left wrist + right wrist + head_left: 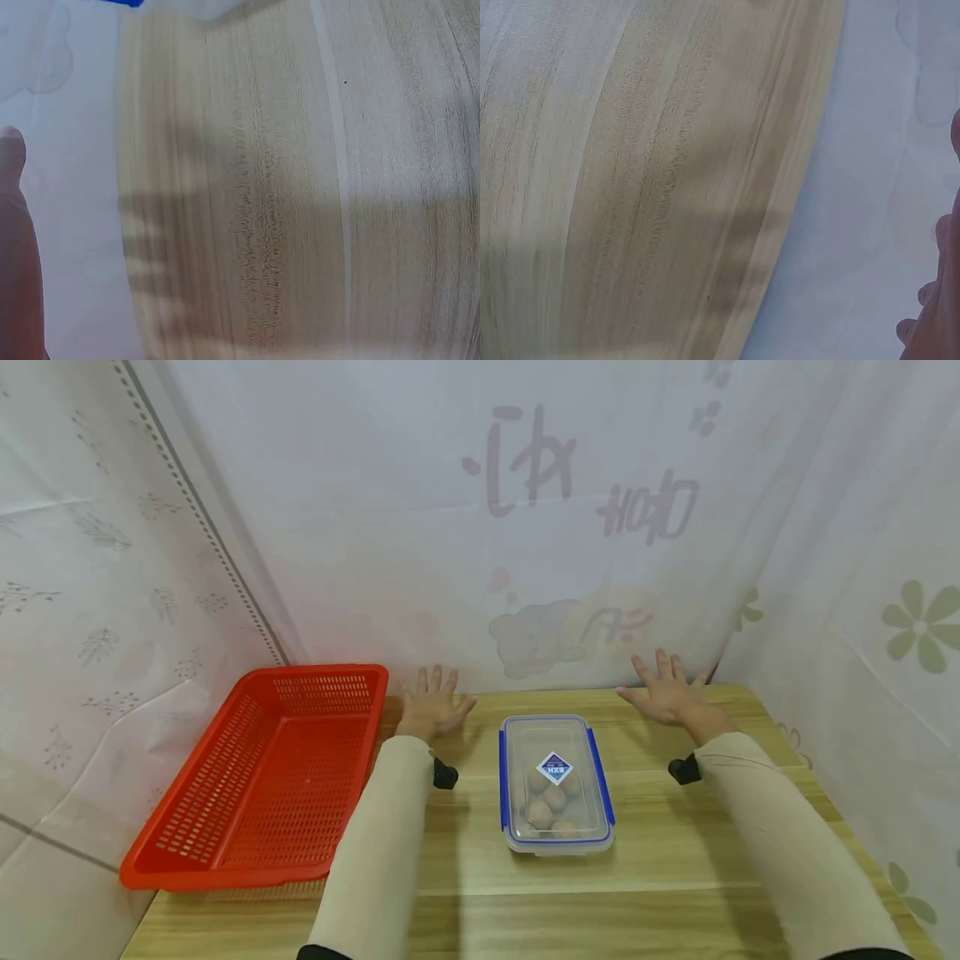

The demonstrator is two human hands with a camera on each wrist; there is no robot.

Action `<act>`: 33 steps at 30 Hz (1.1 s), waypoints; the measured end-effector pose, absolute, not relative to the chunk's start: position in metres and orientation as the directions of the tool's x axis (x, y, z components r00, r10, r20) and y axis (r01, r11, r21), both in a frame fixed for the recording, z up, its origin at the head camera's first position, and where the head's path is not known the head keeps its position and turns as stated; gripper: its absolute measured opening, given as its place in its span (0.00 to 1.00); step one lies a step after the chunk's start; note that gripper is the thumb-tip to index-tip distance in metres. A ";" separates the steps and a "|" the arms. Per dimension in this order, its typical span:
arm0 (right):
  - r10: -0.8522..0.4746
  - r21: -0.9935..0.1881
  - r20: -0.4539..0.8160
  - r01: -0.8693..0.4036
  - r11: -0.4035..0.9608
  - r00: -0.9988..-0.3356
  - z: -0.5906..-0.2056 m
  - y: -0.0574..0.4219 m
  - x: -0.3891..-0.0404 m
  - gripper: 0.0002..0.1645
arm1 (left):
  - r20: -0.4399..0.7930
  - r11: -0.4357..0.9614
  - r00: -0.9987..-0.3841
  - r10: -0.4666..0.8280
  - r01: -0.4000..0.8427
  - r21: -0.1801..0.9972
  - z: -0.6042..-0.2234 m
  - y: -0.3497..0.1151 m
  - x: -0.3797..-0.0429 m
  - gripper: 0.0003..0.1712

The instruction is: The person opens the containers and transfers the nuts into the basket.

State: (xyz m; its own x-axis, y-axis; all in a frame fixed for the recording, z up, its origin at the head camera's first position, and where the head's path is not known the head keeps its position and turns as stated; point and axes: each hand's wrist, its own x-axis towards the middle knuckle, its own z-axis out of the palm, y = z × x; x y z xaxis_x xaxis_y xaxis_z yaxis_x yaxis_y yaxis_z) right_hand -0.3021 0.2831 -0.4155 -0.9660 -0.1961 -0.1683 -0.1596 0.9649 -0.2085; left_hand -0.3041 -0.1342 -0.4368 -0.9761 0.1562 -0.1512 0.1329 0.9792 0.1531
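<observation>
In the middle of the head view, a clear container (528, 739) with blue side clips lies flat on the wood-grained worktop (645, 843), its lid on and a blue-and-white diamond label (555, 768) on top. Through the lid show several round brownish things (554, 798) (too blurred to name), mostly toward the near end. Left of centre, the left hand (433, 703) is empty, its fingers straight and spread, just beside the right rim of a red perforated basket (303, 777). The basket fills the lower left of the frame. Right of centre, the right hand (667, 693) is likewise empty with fingers fanned out, near the worktop's far edge. Both arms wear pale sleeves (378, 852), with a small black device (445, 775) at each wrist. A printed white curtain (360, 543) hangs behind.

In the left wrist view, part of a digit stands at the left edge against the curtain, a hand's shadow falls across the worktop at lower centre, and a blue-edged corner of the container peeks in at the top.

In the right wrist view, fingertips line the lower right edge, before the curtain; the worktop takes up the left and centre.
</observation>
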 end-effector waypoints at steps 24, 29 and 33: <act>-0.373 -0.333 -0.025 -0.344 0.878 -0.928 -0.404 0.287 -0.249 0.50 | -0.009 0.935 -0.964 0.266 0.256 0.245 -0.438 -0.129 -0.264 0.47; -0.408 -0.417 0.043 -0.387 0.823 -0.912 -0.409 0.277 -0.232 0.48 | -0.007 0.907 -0.956 0.294 0.277 0.319 -0.439 -0.128 -0.247 0.46; -0.424 -0.514 0.089 -0.406 0.755 -0.901 -0.422 0.269 -0.223 0.47 | -0.029 0.841 -0.942 0.333 0.283 0.461 -0.436 -0.123 -0.230 0.43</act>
